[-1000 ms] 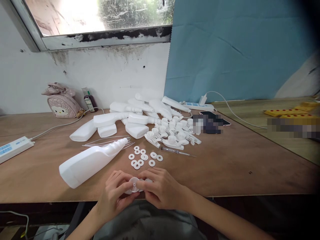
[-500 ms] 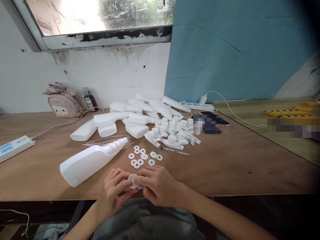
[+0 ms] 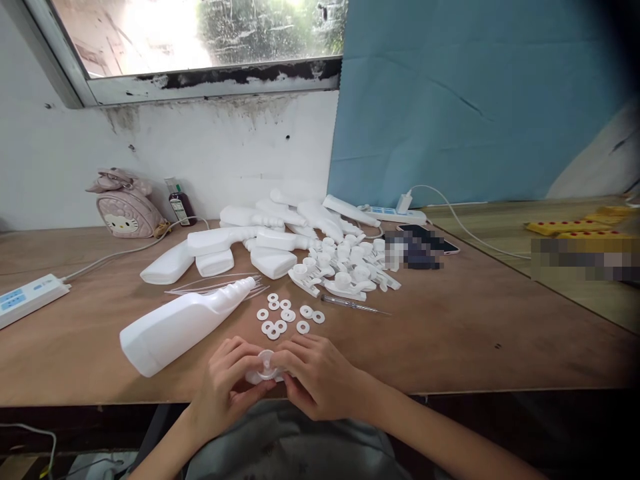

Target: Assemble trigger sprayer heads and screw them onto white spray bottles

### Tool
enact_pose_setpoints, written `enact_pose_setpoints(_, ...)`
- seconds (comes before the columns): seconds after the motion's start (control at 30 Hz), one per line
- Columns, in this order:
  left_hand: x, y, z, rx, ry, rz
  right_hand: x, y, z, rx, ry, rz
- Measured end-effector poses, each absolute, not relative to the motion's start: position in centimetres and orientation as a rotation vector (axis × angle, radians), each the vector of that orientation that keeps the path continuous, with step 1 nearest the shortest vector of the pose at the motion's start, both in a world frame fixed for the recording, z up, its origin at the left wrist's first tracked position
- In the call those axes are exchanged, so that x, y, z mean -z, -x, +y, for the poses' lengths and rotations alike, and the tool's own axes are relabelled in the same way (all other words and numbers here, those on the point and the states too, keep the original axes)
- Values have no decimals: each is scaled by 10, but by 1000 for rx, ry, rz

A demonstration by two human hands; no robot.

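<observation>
- The left hand (image 3: 231,375) and right hand (image 3: 320,375) both pinch a white plastic part (image 3: 267,369).
- It sits between them, round rim upward, neither hand nearer.

A pink bag (image 3: 127,212) beside a dark bottle (image 3: 181,207); phone (image 3: 447,245) near power strip (image 3: 393,215)

No text is legible, even on the dark bottle (image 3: 181,207).
</observation>
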State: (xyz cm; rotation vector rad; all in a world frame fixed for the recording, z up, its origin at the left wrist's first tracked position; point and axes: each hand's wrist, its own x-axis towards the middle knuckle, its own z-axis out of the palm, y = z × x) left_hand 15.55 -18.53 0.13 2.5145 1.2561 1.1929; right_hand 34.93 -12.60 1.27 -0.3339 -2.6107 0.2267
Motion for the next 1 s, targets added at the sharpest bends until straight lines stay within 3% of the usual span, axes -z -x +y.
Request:
enact_pose_setpoints(0.43,6,-161,-187,-1295,-2479,1482,-4,-348,-124,138,187,-2396)
enact_pose_setpoints(1.0,-14,-169,-202,-1058,-2525,1433,-7,-347,-123,31,290,-2328)
